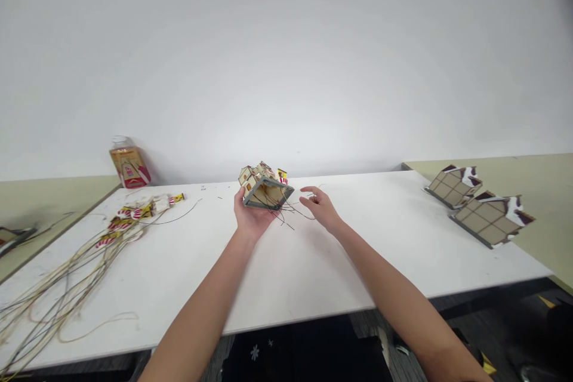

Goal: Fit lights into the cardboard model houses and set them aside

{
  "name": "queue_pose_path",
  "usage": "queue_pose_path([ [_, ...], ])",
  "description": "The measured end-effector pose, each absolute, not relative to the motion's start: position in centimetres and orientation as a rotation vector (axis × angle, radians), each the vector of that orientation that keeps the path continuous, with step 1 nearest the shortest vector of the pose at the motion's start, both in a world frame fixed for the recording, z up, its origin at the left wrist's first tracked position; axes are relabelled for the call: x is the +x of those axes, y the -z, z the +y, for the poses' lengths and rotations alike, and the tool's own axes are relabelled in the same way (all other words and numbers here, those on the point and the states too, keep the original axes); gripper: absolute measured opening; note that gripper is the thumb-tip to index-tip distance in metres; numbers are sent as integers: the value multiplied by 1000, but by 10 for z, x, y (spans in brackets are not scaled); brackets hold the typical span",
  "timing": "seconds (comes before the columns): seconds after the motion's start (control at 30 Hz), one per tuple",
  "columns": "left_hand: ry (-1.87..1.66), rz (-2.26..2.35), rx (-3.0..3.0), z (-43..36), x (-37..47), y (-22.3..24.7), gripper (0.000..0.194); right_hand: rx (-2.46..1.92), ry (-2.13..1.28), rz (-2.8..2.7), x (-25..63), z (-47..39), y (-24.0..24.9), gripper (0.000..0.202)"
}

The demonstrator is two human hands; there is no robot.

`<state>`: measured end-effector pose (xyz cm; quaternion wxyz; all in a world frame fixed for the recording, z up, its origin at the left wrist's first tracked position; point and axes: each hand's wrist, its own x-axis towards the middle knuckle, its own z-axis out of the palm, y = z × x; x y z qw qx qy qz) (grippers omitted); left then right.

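My left hand (251,219) is closed around a small model house (254,178), tilted so that its hollow underside and grey base rim (268,206) face me. Thin dark wires (286,218) hang out of the underside. A red-and-white striped piece with a yellow top (282,176) shows at the house's right side. To the right of the house is my right hand (323,208), its index finger and thumb apart, close to the loose wire ends. A short dark line shows between these fingers; whether it is a wire touching them is too fine to make out.
Two more model houses (454,185) with brown and white roofs stand at the right of the white table (313,274). Striped pieces (129,213) with long tangled wires (67,280) lie at the left. A bottle (129,164) stands by the wall at the back left.
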<state>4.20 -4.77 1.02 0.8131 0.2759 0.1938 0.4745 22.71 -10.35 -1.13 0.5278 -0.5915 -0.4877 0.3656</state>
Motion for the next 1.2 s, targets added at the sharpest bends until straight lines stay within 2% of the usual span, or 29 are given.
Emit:
queue_pose_path([
  [0.13,-943,388,624,-52,45,-12,57,-1275,-742,-1200,228,-105,6,44],
  [0.3,-866,355,726,-58,48,-8,53,-1320,-1073,-1057,228,-105,-1,46],
  [0.43,-831,330,781,-59,48,-6,53,-1308,-1198,-995,226,-106,-3,42],
  [0.63,-883,373,812,-54,47,-1,50,-1335,-1113,-976,232,-103,-1,28],
  [0.9,-957,522,909,-51,48,5,49,-1328,-1158,-838,236,-106,-5,30],
  [1.07,-1024,524,969,-51,50,6,50,-1266,-1244,-872,233,-110,-8,28],
  [1.2,-1051,525,975,-50,50,7,50,-1286,-1203,-966,232,-113,-10,33],
])
